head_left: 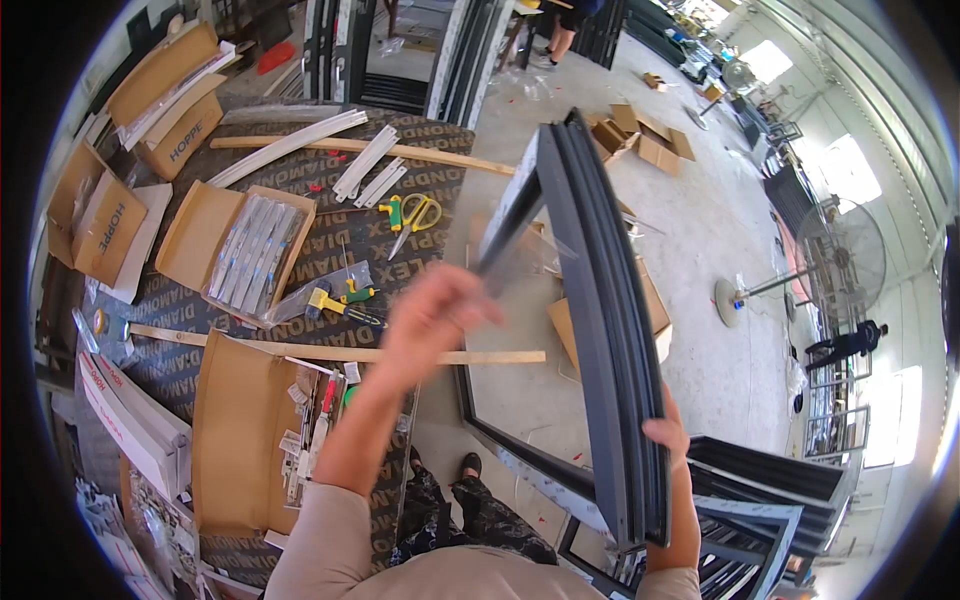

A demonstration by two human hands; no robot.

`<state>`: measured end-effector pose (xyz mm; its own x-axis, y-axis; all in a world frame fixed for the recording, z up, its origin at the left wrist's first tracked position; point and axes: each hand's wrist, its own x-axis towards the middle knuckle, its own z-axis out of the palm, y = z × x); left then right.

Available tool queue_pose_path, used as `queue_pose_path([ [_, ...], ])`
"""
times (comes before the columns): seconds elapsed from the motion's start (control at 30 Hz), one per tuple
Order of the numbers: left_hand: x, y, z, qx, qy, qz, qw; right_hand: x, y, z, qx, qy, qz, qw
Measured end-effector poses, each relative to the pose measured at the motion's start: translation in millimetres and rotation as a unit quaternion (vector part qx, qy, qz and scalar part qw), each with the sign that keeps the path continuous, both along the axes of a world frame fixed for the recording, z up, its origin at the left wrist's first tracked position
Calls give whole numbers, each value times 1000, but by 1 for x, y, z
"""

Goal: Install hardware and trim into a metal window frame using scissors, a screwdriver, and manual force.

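Frame [600, 300]: tipped up off the floor [700, 375], standing beyond the right edge of the counter [440, 120], its thick dark side turned toward you. Whether its foot bears on anything is hidden.

Right hand [668, 432]: grasping the near end of that side, fingertips wrapped over the outer face. Left hand [435, 315]: raised over the counter's right edge, short of the frame's thick side, blurred. You cannot tell from this view whether its fingers are closed on anything; a clear, smeared streak shows beyond them.

Handling, as judged: the right hand appears to be the steadying one, so let it carry the balance and make left-hand movements small. A grip this near one end probably lets the far end swing; turn the frame slowly, and bring the left hand onto it before any larger tilt.

Clearances: the lower strip [470, 357] juts past the counter's right edge, close to the frame in this view. Watch it for knocks and scratches. The upper strip [430, 155] overhangs the same edge near the far right corner; same caution. Scissors [411, 227] lie inboard of that edge; pass your left forearm clear of them.
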<state>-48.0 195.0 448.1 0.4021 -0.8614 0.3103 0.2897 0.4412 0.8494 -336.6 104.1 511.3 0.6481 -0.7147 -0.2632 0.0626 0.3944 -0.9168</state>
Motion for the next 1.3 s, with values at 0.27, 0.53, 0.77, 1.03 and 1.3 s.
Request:
queue_pose_path([
  [0.27,-159,-69,72,-61,-260,-30,963,-25,-1,-6,-66,-3,26,997],
  [0.53,-159,-67,70,-105,-563,61,817,-39,-13,4,-198,-140,-80,967],
  [0.77,-156,-64,83,-78,-607,20,790,-103,-17,22,-224,-85,-246,939],
  [1.03,-179,-101,85,-6,-677,36,735,-192,64,-1,-146,69,-222,962],
  [1.3,-221,-142,79,15,-666,53,743,-203,125,37,-27,130,-54,990],
])
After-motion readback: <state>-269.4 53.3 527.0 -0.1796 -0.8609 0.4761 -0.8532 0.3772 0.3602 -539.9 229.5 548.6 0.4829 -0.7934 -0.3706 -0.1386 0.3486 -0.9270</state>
